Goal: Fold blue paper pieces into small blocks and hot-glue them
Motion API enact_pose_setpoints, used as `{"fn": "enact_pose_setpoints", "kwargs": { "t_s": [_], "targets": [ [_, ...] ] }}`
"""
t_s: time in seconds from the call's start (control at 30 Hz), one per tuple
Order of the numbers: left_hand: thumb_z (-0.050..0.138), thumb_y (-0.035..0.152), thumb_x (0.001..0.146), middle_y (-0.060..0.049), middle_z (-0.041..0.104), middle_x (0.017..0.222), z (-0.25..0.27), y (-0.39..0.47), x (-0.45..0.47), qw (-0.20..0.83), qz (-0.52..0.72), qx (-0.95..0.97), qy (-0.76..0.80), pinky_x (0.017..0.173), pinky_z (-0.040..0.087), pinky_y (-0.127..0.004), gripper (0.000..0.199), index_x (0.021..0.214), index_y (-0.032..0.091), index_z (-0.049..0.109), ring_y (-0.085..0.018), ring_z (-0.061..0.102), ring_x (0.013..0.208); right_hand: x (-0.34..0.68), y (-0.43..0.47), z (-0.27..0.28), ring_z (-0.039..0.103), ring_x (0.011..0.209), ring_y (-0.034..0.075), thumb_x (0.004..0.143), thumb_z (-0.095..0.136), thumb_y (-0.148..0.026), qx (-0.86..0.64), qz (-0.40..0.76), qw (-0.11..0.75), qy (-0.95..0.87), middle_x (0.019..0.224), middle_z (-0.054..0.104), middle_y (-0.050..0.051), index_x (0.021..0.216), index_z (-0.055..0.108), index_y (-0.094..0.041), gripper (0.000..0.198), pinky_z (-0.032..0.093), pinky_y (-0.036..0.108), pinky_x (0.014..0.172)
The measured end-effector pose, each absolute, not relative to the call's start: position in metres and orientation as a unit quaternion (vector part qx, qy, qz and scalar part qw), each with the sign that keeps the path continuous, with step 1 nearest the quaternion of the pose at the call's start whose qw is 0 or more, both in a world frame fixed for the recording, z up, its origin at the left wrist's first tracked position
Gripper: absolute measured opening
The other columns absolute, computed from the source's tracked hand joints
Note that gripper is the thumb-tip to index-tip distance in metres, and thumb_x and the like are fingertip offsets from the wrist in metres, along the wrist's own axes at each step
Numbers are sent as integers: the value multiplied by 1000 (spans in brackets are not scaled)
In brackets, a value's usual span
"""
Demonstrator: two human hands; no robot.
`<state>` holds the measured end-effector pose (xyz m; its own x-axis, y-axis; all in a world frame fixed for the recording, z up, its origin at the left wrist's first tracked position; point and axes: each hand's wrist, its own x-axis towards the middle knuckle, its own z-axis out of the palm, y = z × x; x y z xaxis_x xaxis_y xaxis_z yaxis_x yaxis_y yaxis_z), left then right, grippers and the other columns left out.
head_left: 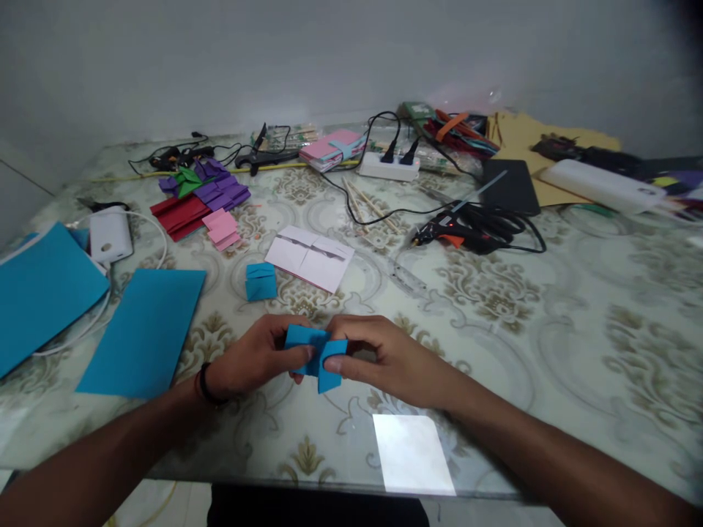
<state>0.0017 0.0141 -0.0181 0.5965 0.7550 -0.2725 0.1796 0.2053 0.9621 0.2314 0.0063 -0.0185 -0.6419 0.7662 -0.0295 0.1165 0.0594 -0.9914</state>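
Note:
A small piece of folded blue paper (307,338) is held between my two hands above the table's near middle. My left hand (269,355), with a dark band on its wrist, pinches the paper's left part, thumb on top. The thumb of my right hand (378,355) presses on a flap that stands up at the paper's right side. Just beyond my hands lies another small folded blue paper (261,282). Behind it to the right is a white folded sheet (310,256) with a grey strip. A blue sheet (143,329) rests left of my left hand.
More blue sheets (44,293) and a white power bank (110,233) with a cable lie at left. Folded purple paper (222,187) and red paper (184,217) sit farther back. A glue gun (455,228) with a coiled cord and a power strip (389,166) stand at back right.

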Motion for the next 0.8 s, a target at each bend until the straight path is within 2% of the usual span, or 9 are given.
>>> {"fn": "enact_pose_setpoints", "kwargs": {
  "t_s": [0.27,0.47,0.6,0.8],
  "targets": [
    [68,34,88,1,61,68,-20,12,0,665,218,588,406,58,50,-23,24,79,15,60,-13,61,61,228,2,-27,52,64,12,91,72,-39,-380,635,283,-610,72,55,-5,90,54,-21,25,40,23,58],
    [68,36,89,2,56,69,-20,10,2,650,229,594,415,57,51,-23,26,76,15,58,-13,61,63,227,3,-25,52,62,12,91,71,-42,-382,632,285,-611,70,55,-4,89,59,-20,25,40,23,56],
    [67,37,90,2,55,68,-18,10,3,635,239,607,414,55,50,-23,28,75,15,58,-13,58,62,228,3,-26,53,64,12,90,72,-36,-391,623,281,-616,73,57,-3,83,56,-20,23,43,25,58],
    [64,38,94,1,60,67,-18,10,2,597,217,653,413,56,44,-22,30,76,15,59,-12,58,61,228,4,-33,53,69,11,92,70,-27,-377,624,306,-612,84,57,-4,99,52,-23,20,43,24,60]
  ]
}}
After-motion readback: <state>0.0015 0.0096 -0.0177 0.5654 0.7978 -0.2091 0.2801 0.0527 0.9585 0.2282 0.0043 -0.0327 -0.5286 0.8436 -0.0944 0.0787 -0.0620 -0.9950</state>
